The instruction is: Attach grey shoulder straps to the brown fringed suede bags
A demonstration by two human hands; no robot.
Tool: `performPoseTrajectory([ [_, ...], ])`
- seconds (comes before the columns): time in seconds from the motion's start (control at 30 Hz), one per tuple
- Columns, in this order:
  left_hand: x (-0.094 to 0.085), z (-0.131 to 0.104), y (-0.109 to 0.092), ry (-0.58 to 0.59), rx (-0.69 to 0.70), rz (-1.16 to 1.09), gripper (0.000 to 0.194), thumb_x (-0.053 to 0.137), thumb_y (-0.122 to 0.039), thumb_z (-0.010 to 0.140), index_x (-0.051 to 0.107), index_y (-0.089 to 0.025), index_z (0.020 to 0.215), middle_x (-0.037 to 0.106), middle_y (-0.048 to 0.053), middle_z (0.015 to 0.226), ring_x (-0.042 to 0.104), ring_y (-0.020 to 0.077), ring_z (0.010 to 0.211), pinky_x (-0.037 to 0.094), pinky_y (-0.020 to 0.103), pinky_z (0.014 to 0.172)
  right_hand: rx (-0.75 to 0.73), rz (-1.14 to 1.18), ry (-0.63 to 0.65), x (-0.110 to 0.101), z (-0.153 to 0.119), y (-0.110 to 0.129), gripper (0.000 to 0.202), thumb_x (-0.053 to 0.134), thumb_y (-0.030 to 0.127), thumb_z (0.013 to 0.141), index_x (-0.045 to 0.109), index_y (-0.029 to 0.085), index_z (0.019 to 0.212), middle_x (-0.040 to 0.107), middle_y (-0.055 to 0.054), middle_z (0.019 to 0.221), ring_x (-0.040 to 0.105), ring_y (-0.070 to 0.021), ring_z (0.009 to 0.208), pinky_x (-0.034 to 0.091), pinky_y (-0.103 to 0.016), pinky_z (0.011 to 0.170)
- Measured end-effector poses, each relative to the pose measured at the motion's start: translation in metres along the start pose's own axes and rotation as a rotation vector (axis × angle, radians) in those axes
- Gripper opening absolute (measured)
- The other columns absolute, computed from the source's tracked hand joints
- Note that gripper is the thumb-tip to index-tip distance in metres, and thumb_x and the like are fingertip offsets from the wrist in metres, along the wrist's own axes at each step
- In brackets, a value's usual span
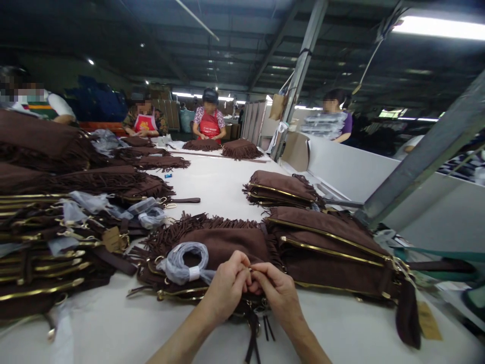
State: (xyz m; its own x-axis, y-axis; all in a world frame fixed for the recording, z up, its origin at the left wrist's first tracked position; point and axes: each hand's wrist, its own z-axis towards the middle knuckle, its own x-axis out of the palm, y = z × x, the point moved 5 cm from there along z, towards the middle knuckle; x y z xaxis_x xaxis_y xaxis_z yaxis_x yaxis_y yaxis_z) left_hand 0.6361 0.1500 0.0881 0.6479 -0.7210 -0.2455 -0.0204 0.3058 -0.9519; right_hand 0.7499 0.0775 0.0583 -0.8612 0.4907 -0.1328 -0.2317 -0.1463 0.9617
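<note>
A brown fringed bag (227,242) lies on the white table (212,177) in front of me. My left hand (229,283) and my right hand (276,290) meet over its near edge. Both are closed, fingertips pinched together around a small part that is too small to name. Dark straps and a ring hang just below my fingers. On the bag, left of my hands, rests a coil wrapped in clear plastic (185,263) with a white band round it. A gold zipper (185,294) runs along the bag's near side.
Stacked brown bags (326,253) with gold zippers stand close on the right, a smaller stack (280,187) behind. A large pile of bags (38,242) fills the left. A metal post (424,151) slants at right. Several people are beyond the table.
</note>
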Motion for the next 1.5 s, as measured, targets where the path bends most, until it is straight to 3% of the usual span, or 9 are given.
performPoseTrajectory([
  [0.2, -0.004, -0.001, -0.005, -0.052, 0.004, 0.124, 0.008, 0.042, -0.014, 0.086, 0.045, -0.021, 0.084, 0.051, -0.005, 0.063, 0.049, 0.0138, 0.062, 0.035, 0.024, 0.060, 0.045, 0.037, 0.010, 0.001, 0.000, -0.003, 0.034, 0.067, 0.055, 0.084, 0.069, 0.021, 0.086, 0.069, -0.002, 0.067, 0.066, -0.0186, 0.059, 0.055, -0.026, 0.057],
  [0.5, -0.008, -0.001, 0.001, -0.046, -0.067, -0.043, 0.005, 0.048, -0.015, 0.081, 0.049, -0.020, 0.082, 0.061, -0.003, 0.063, 0.054, 0.0121, 0.056, 0.040, 0.022, 0.057, -0.073, -0.122, 0.076, -0.001, -0.002, 0.006, 0.024, 0.060, 0.044, 0.091, 0.073, 0.023, 0.089, 0.070, -0.003, 0.076, 0.065, -0.0185, 0.066, 0.054, -0.026, 0.061],
  [0.7, -0.011, -0.002, 0.003, -0.048, -0.101, -0.012, 0.013, 0.046, -0.017, 0.081, 0.057, -0.018, 0.074, 0.060, -0.002, 0.065, 0.053, 0.0123, 0.058, 0.040, 0.022, 0.057, -0.044, -0.095, 0.072, -0.001, -0.002, 0.007, 0.025, 0.063, 0.046, 0.089, 0.073, 0.023, 0.089, 0.070, -0.004, 0.077, 0.066, -0.0195, 0.066, 0.054, -0.027, 0.062],
  [0.83, -0.013, -0.003, 0.000, -0.135, -0.035, 0.103, 0.014, 0.048, -0.018, 0.081, 0.058, -0.018, 0.070, 0.056, 0.000, 0.068, 0.052, 0.0141, 0.065, 0.037, 0.024, 0.061, 0.008, -0.021, 0.034, -0.003, -0.002, 0.003, 0.030, 0.066, 0.051, 0.086, 0.071, 0.021, 0.085, 0.069, -0.003, 0.068, 0.064, -0.0185, 0.061, 0.053, -0.027, 0.060],
  [1.0, -0.010, -0.004, 0.000, -0.182, -0.069, 0.102, 0.014, 0.050, -0.019, 0.080, 0.058, -0.018, 0.068, 0.061, 0.002, 0.072, 0.056, 0.0176, 0.073, 0.038, 0.027, 0.067, 0.118, 0.174, -0.027, -0.002, -0.001, -0.002, 0.034, 0.074, 0.053, 0.077, 0.071, 0.020, 0.080, 0.070, -0.004, 0.069, 0.065, -0.0193, 0.064, 0.052, -0.024, 0.053],
  [1.1, -0.008, -0.004, 0.001, -0.201, -0.073, 0.081, 0.014, 0.050, -0.019, 0.081, 0.057, -0.018, 0.068, 0.062, 0.003, 0.074, 0.057, 0.0182, 0.075, 0.038, 0.027, 0.069, 0.091, 0.163, -0.069, -0.003, 0.000, -0.002, 0.031, 0.076, 0.051, 0.076, 0.072, 0.020, 0.078, 0.069, -0.004, 0.072, 0.058, -0.0156, 0.056, 0.042, -0.021, 0.043],
  [1.2, -0.007, -0.005, 0.002, -0.224, -0.081, 0.084, 0.015, 0.050, -0.020, 0.081, 0.056, -0.018, 0.067, 0.060, 0.002, 0.072, 0.055, 0.0181, 0.073, 0.037, 0.027, 0.068, 0.035, 0.152, -0.102, -0.004, 0.001, -0.001, 0.027, 0.076, 0.047, 0.076, 0.072, 0.020, 0.075, 0.068, -0.004, 0.084, 0.054, -0.0130, 0.055, 0.041, -0.023, 0.046],
  [1.33, -0.006, -0.005, 0.002, -0.226, -0.084, 0.079, 0.014, 0.050, -0.020, 0.081, 0.056, -0.018, 0.068, 0.061, 0.003, 0.073, 0.056, 0.0185, 0.075, 0.037, 0.028, 0.069, -0.016, 0.156, -0.089, -0.002, 0.001, 0.000, 0.020, 0.073, 0.042, 0.080, 0.072, 0.022, 0.078, 0.060, 0.001, 0.071, 0.051, -0.0124, 0.056, 0.044, -0.025, 0.059],
  [1.5, -0.005, -0.005, 0.003, -0.229, -0.092, 0.072, 0.015, 0.050, -0.022, 0.081, 0.056, -0.018, 0.067, 0.061, 0.002, 0.072, 0.056, 0.0183, 0.074, 0.036, 0.028, 0.069, -0.023, 0.132, -0.082, 0.000, 0.001, 0.001, 0.020, 0.071, 0.041, 0.082, 0.072, 0.022, 0.078, 0.056, 0.003, 0.064, 0.049, -0.0129, 0.056, 0.042, -0.024, 0.058],
])
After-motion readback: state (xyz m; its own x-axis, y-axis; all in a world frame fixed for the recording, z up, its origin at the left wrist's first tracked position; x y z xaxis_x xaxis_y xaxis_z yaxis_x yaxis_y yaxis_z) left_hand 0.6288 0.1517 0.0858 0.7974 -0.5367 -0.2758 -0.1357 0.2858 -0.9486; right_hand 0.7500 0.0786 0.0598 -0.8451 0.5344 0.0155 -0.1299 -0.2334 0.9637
